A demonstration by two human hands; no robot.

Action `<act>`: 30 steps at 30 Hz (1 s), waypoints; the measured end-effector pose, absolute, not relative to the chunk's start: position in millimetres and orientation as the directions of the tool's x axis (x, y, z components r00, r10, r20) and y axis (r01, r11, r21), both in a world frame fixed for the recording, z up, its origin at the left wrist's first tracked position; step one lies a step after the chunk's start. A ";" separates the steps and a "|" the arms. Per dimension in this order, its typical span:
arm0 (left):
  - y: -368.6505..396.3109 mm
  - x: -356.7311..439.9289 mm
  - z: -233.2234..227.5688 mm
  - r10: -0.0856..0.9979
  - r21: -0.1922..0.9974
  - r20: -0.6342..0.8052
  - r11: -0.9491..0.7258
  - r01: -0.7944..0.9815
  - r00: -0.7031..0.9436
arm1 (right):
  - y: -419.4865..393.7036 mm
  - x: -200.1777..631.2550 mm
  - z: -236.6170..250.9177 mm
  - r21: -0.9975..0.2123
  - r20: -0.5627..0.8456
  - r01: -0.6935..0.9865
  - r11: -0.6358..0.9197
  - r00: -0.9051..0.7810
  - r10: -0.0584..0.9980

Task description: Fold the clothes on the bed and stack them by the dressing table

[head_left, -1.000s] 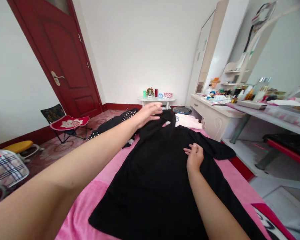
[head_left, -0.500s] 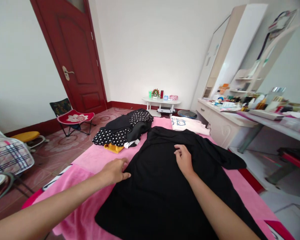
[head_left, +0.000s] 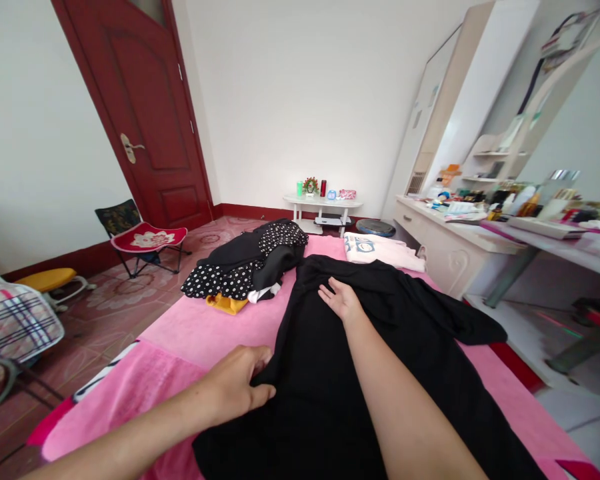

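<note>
A black garment [head_left: 325, 373] with a sleeve lies spread over the pink bed cover in front of me. At its left edge is my left hand [head_left: 240, 383], thumb and fingers closed around a bit of the cloth, which rises slightly there. My right hand [head_left: 341, 300] rests over the upper part of the garment, palm partly turned up and fingers stretched out, holding nothing. The garment's near end runs out of view at the bottom.
Beyond my left hand lies a pile of dark and polka-dot clothes [head_left: 240, 260] with a yellow piece [head_left: 227, 305]. A folded pale pink garment [head_left: 380, 251] sits at the far end of the pink cover [head_left: 220, 333]. A cluttered dressing table [head_left: 460, 233] stands at the right.
My right hand has moved left and up across the garment, its fingers opening out. My left hand has shifted nearer and a little right, and the left edge of the cloth is now drawn up.
</note>
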State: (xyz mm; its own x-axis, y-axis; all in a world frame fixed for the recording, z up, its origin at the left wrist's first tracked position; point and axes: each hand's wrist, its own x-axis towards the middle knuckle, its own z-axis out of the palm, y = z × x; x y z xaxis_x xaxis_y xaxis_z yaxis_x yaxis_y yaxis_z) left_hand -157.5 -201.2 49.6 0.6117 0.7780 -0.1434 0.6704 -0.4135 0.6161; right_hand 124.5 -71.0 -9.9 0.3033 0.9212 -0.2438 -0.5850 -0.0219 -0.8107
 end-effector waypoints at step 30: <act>-164.6 4.8 25.8 0.608 0.915 0.001 -0.321 0.245 0.794 | -130.8 211.7 -31.4 -0.740 -0.129 -0.585 0.331 0.607 0.784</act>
